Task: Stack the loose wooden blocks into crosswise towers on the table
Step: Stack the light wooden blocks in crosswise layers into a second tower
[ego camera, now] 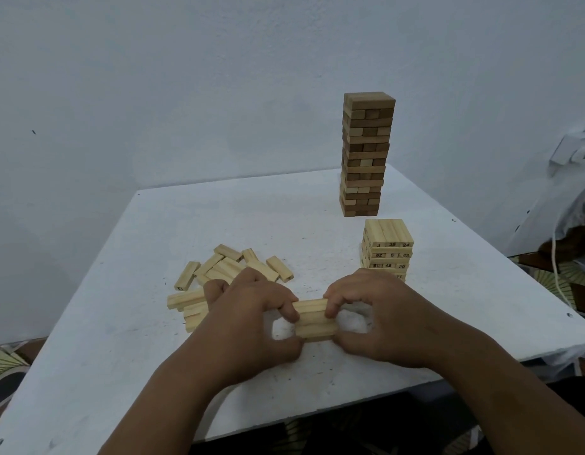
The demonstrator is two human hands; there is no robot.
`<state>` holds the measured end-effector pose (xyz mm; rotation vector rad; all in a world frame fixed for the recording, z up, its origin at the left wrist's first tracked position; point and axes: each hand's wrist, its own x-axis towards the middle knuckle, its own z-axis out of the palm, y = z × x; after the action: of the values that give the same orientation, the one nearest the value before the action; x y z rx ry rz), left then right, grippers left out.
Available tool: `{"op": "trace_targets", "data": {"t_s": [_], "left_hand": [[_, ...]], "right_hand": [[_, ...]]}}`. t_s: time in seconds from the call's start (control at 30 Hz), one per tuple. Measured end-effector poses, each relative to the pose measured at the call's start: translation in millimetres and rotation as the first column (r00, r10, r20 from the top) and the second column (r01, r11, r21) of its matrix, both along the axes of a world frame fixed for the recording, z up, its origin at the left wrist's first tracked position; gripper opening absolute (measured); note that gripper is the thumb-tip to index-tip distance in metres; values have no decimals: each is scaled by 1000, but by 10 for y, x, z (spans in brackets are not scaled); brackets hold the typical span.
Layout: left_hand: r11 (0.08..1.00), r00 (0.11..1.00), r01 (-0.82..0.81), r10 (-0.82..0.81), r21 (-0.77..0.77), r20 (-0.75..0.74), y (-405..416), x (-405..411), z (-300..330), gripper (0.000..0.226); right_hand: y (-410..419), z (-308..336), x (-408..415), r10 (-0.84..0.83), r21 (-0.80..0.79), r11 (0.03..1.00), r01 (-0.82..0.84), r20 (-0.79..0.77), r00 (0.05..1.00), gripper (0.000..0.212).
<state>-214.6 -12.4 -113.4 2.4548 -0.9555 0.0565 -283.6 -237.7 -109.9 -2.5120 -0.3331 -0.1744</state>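
Both hands around row of blocks

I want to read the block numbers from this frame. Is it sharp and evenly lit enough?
Head view: dim, flat light; numbers on the short pale tower read partly, lowest row hidden by the right hand; loose blocks too soft; wide-angle bends table edges.
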Motion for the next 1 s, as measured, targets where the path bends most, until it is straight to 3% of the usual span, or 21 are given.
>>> {"op": "trace_targets", "data": {"t_s": [0.13,0.33,0.43,0.67,1.0], "left_hand": [[982,999,-27,20,-189,-37,-45,-66,120,42],[890,993,-21,-36,-455,-116,-267,-146,361,38],[880,994,-45,-7,-473,-109,-449,-150,484,39],[887,989,-61,-9,-458,-149,-982,-40,490,46],[889,972,-112,5,-444,-235,-1370,38,409,50]], "right_hand": [[-8,99,-69,-65,100,993,60,46,997,31],[-82,398,-192,-156,241,965,101,226,962,32],[-172,452,-168,-240,231,958,172,306,921,41],[-500,396,-72,-367,286,917,280,322,873,46],[-800,273,23,-427,254,890,379,168,889,43]]}}
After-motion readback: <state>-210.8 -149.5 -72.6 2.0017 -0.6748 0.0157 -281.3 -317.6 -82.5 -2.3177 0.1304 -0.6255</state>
